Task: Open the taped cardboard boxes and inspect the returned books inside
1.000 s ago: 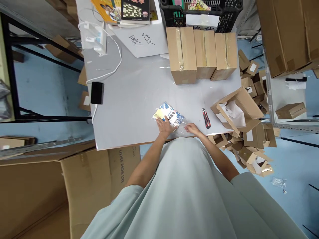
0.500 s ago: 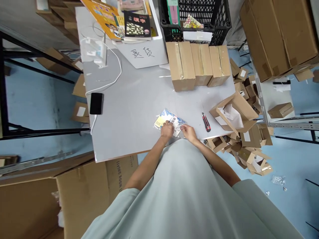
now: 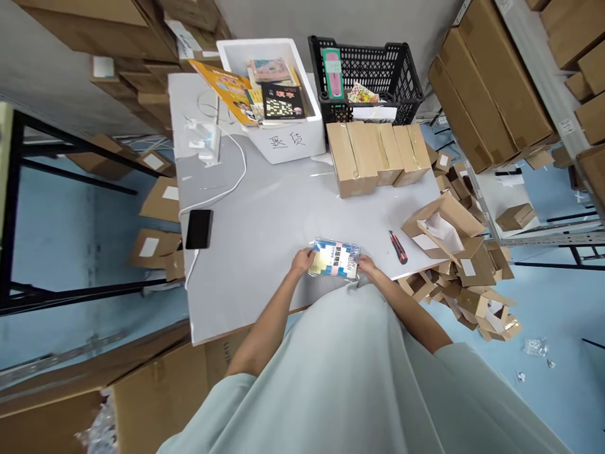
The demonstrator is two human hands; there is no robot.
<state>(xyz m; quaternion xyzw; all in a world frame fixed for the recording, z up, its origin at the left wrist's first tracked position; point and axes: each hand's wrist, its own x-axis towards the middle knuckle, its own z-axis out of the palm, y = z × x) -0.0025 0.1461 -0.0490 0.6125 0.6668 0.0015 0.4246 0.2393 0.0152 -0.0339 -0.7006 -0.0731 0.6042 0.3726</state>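
Between my hands, close to the table's front edge, is a blue, white and yellow book (image 3: 334,258) in clear plastic wrap. My left hand (image 3: 303,260) grips its left end, fingers closed on the edge. At the opposite end my right hand (image 3: 367,265) pinches the right edge. The cover with its printed characters faces up. A red and black box cutter (image 3: 397,247) lies on the table right of my right hand. Farther right stands an opened cardboard box (image 3: 444,228) with white paper inside.
Several taped cardboard boxes (image 3: 354,170) stand at the table's back right. Behind them is a black plastic crate (image 3: 366,75); beside it a white foam box (image 3: 302,142) holds books. A phone (image 3: 199,229) with a white cable lies left. Cardboard boxes (image 3: 491,309) pile up on the floor at right.
The wrapped book was tilted, with my left hand over it; now it is level and held by both ends. My left hand has shifted to its left edge. The camera view has tilted up.
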